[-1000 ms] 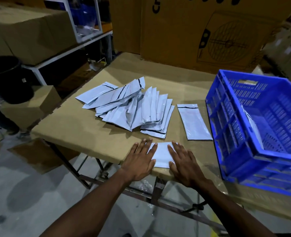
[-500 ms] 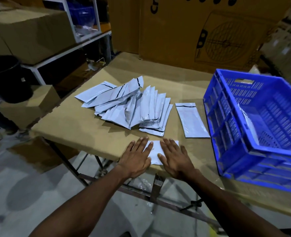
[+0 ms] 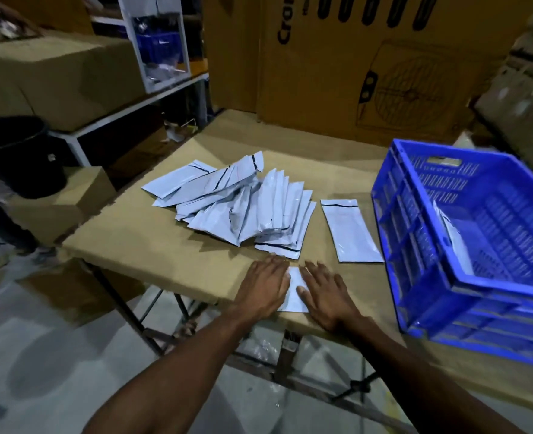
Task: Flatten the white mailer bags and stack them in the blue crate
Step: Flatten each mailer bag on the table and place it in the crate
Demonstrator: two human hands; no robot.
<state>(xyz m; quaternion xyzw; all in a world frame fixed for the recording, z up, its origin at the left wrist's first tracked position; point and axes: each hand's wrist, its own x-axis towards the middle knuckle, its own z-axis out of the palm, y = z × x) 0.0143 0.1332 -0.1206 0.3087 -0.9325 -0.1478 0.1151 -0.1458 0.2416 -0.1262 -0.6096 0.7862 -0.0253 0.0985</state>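
As palms slid inward, left hand (image 3: 266, 285), right hand (image 3: 326, 294) flat, spread, covering more mailer bag (image 3: 295, 291).

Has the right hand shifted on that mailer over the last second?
Yes. The right hand has slid left toward the left hand, narrowing the visible strip of the mailer bag at the table edge.

- Dim overall, with a cool, bluish cast on the heap of white plastic mailer bags (image 3: 233, 205).
- Soft shadow under that heap's near edge, on the brown cardboard-covered table (image 3: 133, 245).
- Deep gloom left of the heap, around the black round bin (image 3: 20, 155).
- Motion smear on fingertips (image 3: 274, 261) just below the heap.
- Wide-angle bending and softness right of the heap, along the blue slotted plastic crate (image 3: 415, 245).
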